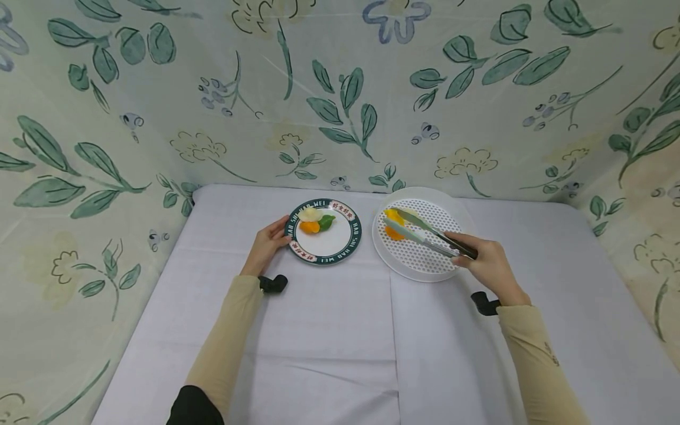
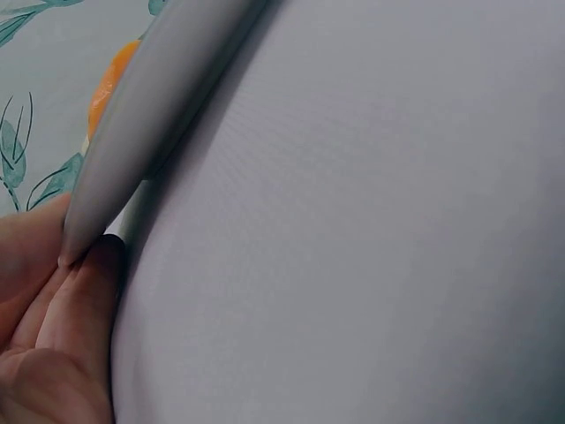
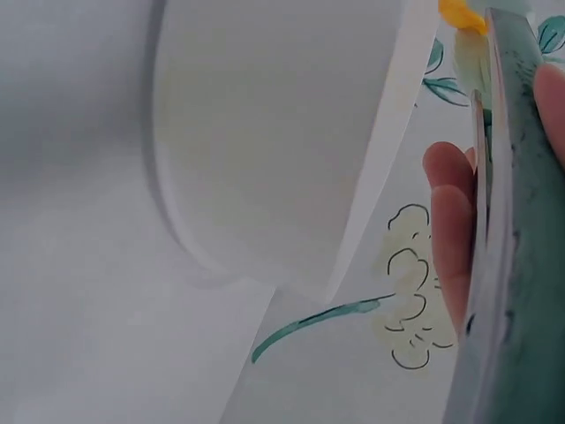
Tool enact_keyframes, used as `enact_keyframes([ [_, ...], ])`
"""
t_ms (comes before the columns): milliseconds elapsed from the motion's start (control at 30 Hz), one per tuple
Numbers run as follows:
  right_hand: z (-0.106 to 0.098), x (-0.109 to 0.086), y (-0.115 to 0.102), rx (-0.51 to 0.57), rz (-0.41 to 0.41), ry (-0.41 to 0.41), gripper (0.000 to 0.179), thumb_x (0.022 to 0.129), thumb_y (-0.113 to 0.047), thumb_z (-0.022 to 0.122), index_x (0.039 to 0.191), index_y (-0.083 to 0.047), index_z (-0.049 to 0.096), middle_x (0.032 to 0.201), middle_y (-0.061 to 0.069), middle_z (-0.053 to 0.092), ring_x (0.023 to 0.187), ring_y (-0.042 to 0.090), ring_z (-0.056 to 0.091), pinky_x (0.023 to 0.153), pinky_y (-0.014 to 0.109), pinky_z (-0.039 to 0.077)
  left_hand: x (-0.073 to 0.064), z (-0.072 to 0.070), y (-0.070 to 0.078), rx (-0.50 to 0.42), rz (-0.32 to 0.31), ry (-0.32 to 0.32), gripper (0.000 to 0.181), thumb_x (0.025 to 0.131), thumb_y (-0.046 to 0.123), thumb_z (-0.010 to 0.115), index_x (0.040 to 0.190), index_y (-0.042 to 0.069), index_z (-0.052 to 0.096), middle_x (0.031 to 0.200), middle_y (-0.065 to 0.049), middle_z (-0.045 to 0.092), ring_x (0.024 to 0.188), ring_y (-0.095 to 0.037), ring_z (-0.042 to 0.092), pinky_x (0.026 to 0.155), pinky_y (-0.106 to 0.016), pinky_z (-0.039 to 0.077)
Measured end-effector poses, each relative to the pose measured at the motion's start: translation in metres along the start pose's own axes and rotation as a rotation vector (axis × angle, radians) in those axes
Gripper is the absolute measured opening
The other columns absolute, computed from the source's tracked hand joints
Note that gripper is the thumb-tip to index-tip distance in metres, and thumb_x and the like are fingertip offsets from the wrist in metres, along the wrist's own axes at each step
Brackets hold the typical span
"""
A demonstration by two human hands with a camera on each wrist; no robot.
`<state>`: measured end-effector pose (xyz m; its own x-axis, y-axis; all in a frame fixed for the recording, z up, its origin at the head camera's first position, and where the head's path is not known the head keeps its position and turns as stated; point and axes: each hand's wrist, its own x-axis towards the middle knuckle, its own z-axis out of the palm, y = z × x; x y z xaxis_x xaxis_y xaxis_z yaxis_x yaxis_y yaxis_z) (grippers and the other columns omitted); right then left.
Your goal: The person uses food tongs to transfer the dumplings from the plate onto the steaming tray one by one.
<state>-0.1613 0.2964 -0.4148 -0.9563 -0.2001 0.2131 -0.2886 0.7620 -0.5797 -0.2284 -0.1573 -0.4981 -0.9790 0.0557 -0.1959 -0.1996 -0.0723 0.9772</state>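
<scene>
My left hand (image 1: 267,245) pinches the left rim of a round plate (image 1: 337,241) with a dark green lettered border. In the left wrist view the plate (image 2: 168,97) shows edge-on between thumb and fingers. On it lie a pale yellow piece (image 1: 310,214), an orange piece (image 1: 309,228) and a green piece (image 1: 326,222), all food-like. My right hand (image 1: 493,268) grips tongs (image 1: 421,222) by their dark handle. The tips of the tongs reach a yellow piece (image 1: 394,215) and an orange piece (image 1: 394,234) in a white perforated basket (image 1: 388,265); whether they touch cannot be told.
Plate and basket stand side by side near the back of a table with a creased white cloth (image 1: 324,330). Behind it hangs a leaf-and-flower patterned curtain (image 1: 297,130), which also runs along both sides. A black wrist mount (image 1: 273,284) sits below the left hand.
</scene>
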Motion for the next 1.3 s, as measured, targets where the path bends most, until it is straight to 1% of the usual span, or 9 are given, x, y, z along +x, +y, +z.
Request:
enact_keyframes([
  [100, -0.006, -0.004, 0.01, -0.023, 0.009, 0.028, 0.052, 0.073, 0.01, 0.075, 0.123, 0.002, 0.063, 0.113, 0.025, 0.064, 0.088, 0.032, 0.063, 0.066, 0.003, 0.041, 0.0, 0.0, 0.0, -0.003, 0.003, -0.001, 0.061, 0.091, -0.01, 0.054, 0.147, 0.005, 0.036, 0.151, -0.009, 0.035, 0.134, -0.019, 0.038, 0.101, -0.02, 0.041],
  [167, -0.01, -0.006, 0.015, -0.024, 0.018, 0.044, 0.052, 0.073, 0.011, 0.075, 0.123, 0.003, 0.063, 0.113, 0.026, 0.064, 0.088, 0.032, 0.063, 0.066, 0.0, 0.038, 0.0, 0.0, 0.0, 0.001, 0.001, 0.001, 0.061, 0.091, -0.01, 0.054, 0.147, 0.005, 0.036, 0.151, -0.009, 0.035, 0.134, -0.018, 0.038, 0.101, -0.02, 0.041],
  [333, -0.018, -0.01, 0.023, -0.016, 0.029, 0.064, 0.051, 0.074, 0.012, 0.073, 0.123, 0.005, 0.061, 0.115, 0.028, 0.062, 0.1, 0.04, 0.061, 0.072, -0.003, 0.034, -0.001, 0.0, 0.0, 0.021, -0.004, 0.008, 0.061, 0.092, -0.009, 0.055, 0.147, 0.007, 0.036, 0.151, -0.007, 0.034, 0.134, -0.017, 0.038, 0.101, -0.02, 0.041],
  [600, -0.025, -0.014, 0.022, -0.064, 0.065, 0.078, 0.051, 0.073, 0.013, 0.073, 0.122, 0.006, 0.061, 0.113, 0.029, 0.062, 0.094, 0.04, 0.062, 0.067, 0.002, 0.038, -0.001, 0.0, 0.0, 0.02, 0.007, 0.0, 0.061, 0.091, -0.01, 0.055, 0.147, 0.006, 0.037, 0.151, -0.007, 0.035, 0.134, -0.017, 0.038, 0.102, -0.02, 0.04],
  [833, -0.013, -0.012, 0.011, -0.04, 0.074, 0.072, 0.053, 0.073, 0.012, 0.074, 0.124, 0.006, 0.06, 0.115, 0.03, 0.061, 0.091, 0.037, 0.062, 0.064, 0.0, 0.038, 0.0, 0.0, -0.001, 0.01, 0.008, -0.005, 0.061, 0.091, -0.01, 0.055, 0.147, 0.005, 0.036, 0.151, -0.008, 0.035, 0.134, -0.018, 0.038, 0.102, -0.021, 0.041],
  [900, -0.008, -0.01, 0.004, -0.025, 0.07, 0.061, 0.053, 0.074, 0.011, 0.074, 0.125, 0.006, 0.059, 0.118, 0.03, 0.059, 0.095, 0.038, 0.062, 0.069, 0.008, 0.048, 0.0, 0.0, 0.0, 0.009, 0.008, -0.004, 0.061, 0.091, -0.01, 0.055, 0.147, 0.005, 0.036, 0.151, -0.008, 0.034, 0.135, -0.018, 0.038, 0.102, -0.021, 0.04],
  [967, -0.003, -0.008, -0.004, -0.008, 0.062, 0.05, 0.054, 0.074, 0.01, 0.074, 0.126, 0.005, 0.059, 0.121, 0.029, 0.058, 0.099, 0.039, 0.061, 0.075, 0.026, 0.056, 0.0, 0.0, 0.0, 0.012, 0.008, -0.003, 0.061, 0.091, -0.01, 0.055, 0.147, 0.005, 0.036, 0.151, -0.008, 0.034, 0.134, -0.018, 0.038, 0.102, -0.02, 0.04],
  [1067, 0.005, -0.003, -0.017, 0.007, 0.042, 0.031, 0.056, 0.074, 0.009, 0.075, 0.127, 0.004, 0.059, 0.123, 0.029, 0.057, 0.104, 0.041, 0.06, 0.081, 0.051, 0.054, 0.0, 0.0, 0.0, 0.008, 0.007, 0.0, 0.061, 0.091, -0.01, 0.055, 0.147, 0.005, 0.036, 0.151, -0.008, 0.034, 0.135, -0.018, 0.038, 0.102, -0.02, 0.04],
  [1300, 0.023, 0.011, -0.047, 0.044, 0.031, -0.045, 0.06, 0.072, 0.009, 0.076, 0.129, 0.003, 0.058, 0.126, 0.025, 0.057, 0.113, 0.042, 0.055, 0.092, 0.053, 0.049, 0.001, -0.001, 0.0, 0.008, 0.002, 0.001, 0.061, 0.091, -0.01, 0.055, 0.147, 0.006, 0.036, 0.152, -0.007, 0.034, 0.135, -0.017, 0.037, 0.102, -0.019, 0.04],
])
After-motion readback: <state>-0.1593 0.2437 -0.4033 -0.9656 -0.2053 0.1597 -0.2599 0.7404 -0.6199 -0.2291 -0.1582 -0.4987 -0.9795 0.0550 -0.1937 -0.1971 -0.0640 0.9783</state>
